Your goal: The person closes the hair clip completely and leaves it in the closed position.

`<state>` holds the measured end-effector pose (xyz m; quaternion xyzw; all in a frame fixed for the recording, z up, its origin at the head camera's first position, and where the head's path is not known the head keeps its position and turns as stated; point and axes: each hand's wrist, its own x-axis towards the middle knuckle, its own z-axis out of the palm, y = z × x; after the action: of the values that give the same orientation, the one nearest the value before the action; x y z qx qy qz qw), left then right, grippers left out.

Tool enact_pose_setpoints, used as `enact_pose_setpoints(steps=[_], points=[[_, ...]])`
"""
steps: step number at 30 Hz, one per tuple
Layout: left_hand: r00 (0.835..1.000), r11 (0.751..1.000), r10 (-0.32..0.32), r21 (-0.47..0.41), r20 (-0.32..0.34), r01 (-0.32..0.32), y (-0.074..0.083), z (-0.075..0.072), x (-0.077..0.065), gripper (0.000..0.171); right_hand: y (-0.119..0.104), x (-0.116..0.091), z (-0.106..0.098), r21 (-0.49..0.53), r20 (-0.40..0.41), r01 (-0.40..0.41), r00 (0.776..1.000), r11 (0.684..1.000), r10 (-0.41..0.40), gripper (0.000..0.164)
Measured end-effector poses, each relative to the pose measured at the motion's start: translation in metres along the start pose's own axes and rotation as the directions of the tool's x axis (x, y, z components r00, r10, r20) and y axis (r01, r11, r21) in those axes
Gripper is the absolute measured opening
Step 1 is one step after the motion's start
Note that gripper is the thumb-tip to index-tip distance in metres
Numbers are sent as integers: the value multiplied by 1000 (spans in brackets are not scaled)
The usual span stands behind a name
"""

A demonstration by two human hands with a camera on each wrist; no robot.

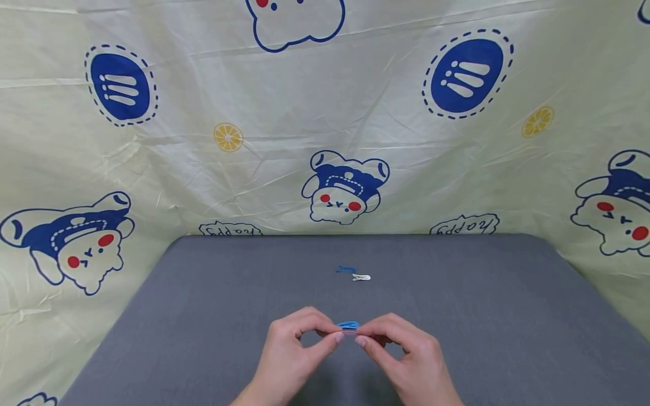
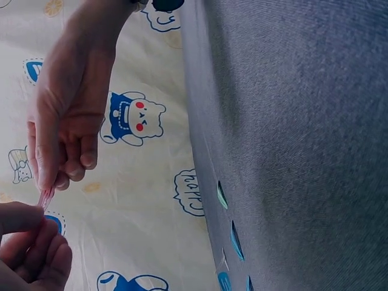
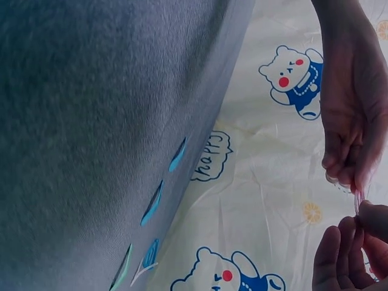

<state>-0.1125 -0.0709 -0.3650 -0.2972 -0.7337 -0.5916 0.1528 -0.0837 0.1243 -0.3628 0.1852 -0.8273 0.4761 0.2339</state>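
Observation:
My left hand [image 1: 291, 349] and right hand [image 1: 408, 355] meet low in the middle of the head view. Between them is a small pink hair clip [image 1: 350, 332], held above the grey table. Each hand pinches one end of it with thumb and index finger. The wrist views show the pink clip [image 2: 46, 197] as a thin strip between the fingertips, largely covered. Just beyond it, a light-blue hair clip [image 1: 348, 325] lies on the table, partly hidden by the fingers.
Farther back on the grey table [image 1: 228, 293] lie a darker blue hair clip [image 1: 346, 269] and a white one [image 1: 361, 277]. The left wrist view also shows a green clip [image 2: 222, 195]. A printed cloth [image 1: 274, 186] hangs behind the table.

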Motion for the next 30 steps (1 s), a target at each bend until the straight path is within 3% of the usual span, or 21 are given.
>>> enact_pose_setpoints(steps=[5, 10, 13, 16, 19, 24, 30], points=[[995, 996, 88, 37, -39, -87, -2, 2, -2, 8, -2, -2, 3, 17, -19, -28, 999, 999, 29, 24], [994, 995, 98, 19, -41, -97, -2, 2, -3, 7, -1, -3, 5, 46, -37, -7, 999, 999, 9, 25], [993, 994, 112, -8, -29, -112, -2, 2, -3, 8, 0, -2, 5, 111, -35, 0, 999, 994, 4, 25], [991, 990, 130, -46, -9, -131, -3, 0, -2, 10, 0, -2, 4, 200, -7, -46, 999, 979, 48, 21], [993, 990, 113, -85, 28, -110, -5, -2, -2, 10, -1, -3, 3, 255, 46, -122, 992, 959, 114, 14], [993, 991, 52, -126, 103, -39, -6, -5, -1, 7, 8, -1, -1, 304, 116, -88, 992, 949, 55, 16], [986, 984, 44, -176, 160, -15, -10, -7, 0, 7, 12, 1, -5, 359, 234, -151, 970, 921, 68, 10]])
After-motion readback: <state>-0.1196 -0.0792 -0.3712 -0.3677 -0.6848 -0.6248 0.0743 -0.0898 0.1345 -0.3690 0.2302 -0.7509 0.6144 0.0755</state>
